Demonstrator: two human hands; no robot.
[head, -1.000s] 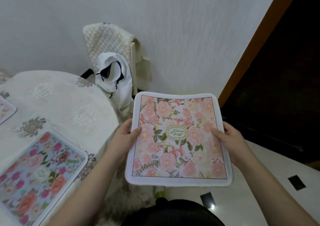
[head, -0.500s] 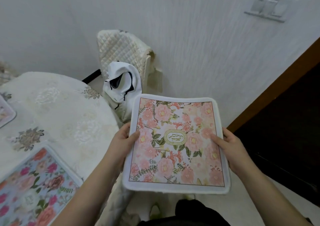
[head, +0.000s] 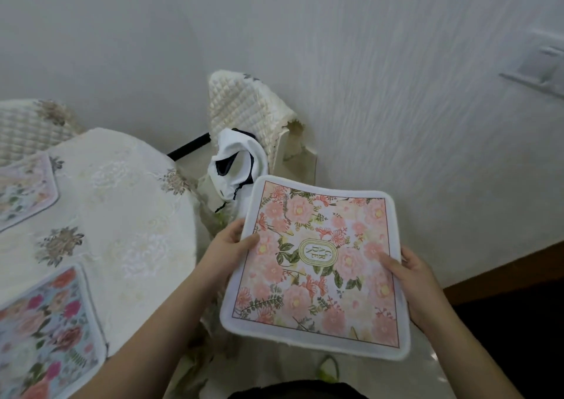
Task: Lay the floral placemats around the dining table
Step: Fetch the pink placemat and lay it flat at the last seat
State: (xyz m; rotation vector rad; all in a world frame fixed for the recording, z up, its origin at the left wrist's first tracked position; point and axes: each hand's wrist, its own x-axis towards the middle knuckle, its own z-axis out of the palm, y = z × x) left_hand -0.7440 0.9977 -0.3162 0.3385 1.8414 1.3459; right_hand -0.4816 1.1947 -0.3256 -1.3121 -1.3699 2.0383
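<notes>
I hold a pink floral placemat (head: 317, 264) with a white border flat in the air, to the right of the round dining table (head: 122, 215). My left hand (head: 227, 250) grips its left edge, thumb on top. My right hand (head: 410, 279) grips its right edge, thumb lying on the print. On the cream tablecloth lie two other placemats: a blue floral one (head: 42, 331) at the near left and a pale one (head: 23, 189) at the far left, both cut off by the frame.
A chair with a quilted cream cover (head: 247, 111) stands against the white wall beyond the table, a white garment (head: 238, 166) draped over it. Another quilted chair back (head: 27, 127) shows at far left. A dark doorway (head: 512, 322) lies to the right.
The view has swung left and up, so more of the table and the far-left chair show. The placemat stays in both hands, tilted slightly clockwise.
</notes>
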